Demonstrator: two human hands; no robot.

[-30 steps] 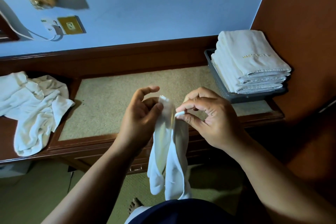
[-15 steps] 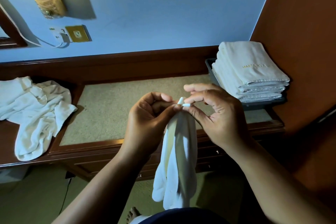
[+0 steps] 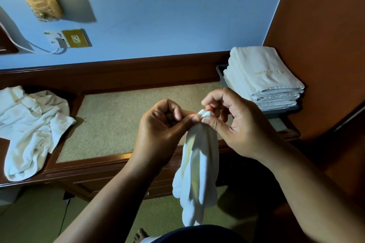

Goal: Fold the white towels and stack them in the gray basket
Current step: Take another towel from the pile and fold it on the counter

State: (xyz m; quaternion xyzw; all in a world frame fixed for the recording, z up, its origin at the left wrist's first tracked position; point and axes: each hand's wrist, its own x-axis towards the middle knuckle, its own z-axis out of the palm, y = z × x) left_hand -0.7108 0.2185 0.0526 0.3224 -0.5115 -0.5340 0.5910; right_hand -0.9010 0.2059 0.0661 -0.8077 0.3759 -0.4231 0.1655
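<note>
a dark wooden desk [image 3: 118, 124] with a beige inlay runs under the blue wall. at the frame's centre the left hand [image 3: 158, 132] and right hand [image 3: 241, 124] meet, each pinching a top corner of a white towel [image 3: 199, 173]. it hangs straight down from the grip, long axis vertical, bunched in soft folds. the gray basket [image 3: 222, 77], piled with folded towels [image 3: 264, 77], sits at middle right of the frame, nearer the right hand.
</note>
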